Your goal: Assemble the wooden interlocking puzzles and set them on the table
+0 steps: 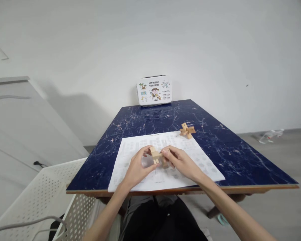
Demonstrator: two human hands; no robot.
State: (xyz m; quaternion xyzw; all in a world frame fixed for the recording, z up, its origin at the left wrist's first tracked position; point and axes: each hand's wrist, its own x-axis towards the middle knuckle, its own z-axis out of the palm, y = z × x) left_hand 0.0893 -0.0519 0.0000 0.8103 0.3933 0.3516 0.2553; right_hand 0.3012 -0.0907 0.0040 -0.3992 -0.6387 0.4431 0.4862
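Between the fingertips of both hands, just above a printed page, is a pale, unvarnished wooden block assembly (154, 154) of squared bars. The left hand (136, 168) curves around it in a C shape, fingers at its upper left edge and thumb by its lower end, steadying it. The right hand (180, 161) has thumb and fingers pinched together on its right-hand side; more pale wood shows blurred beneath them, and whether that is a separate piece cannot be told.

Taking the block assembly as the clock's centre, a large white paper sheet with faint grey printed diagrams (137, 182) spreads beneath the hands. At two o'clock, a honey-brown wooden puzzle of crossed, interlocking bars (187, 130) sits at the sheet's far corner. Under everything is a dark blue, marble-patterned tabletop with a brown edge (150, 122). At twelve o'clock, a white rectangular case with cartoon travel pictures (155, 91) stands at the table's far end, before a plain white wall (211, 50). At eight o'clock, beside the table, is a white perforated basket (45, 182). At six o'clock are the person's dark trousers (163, 221).
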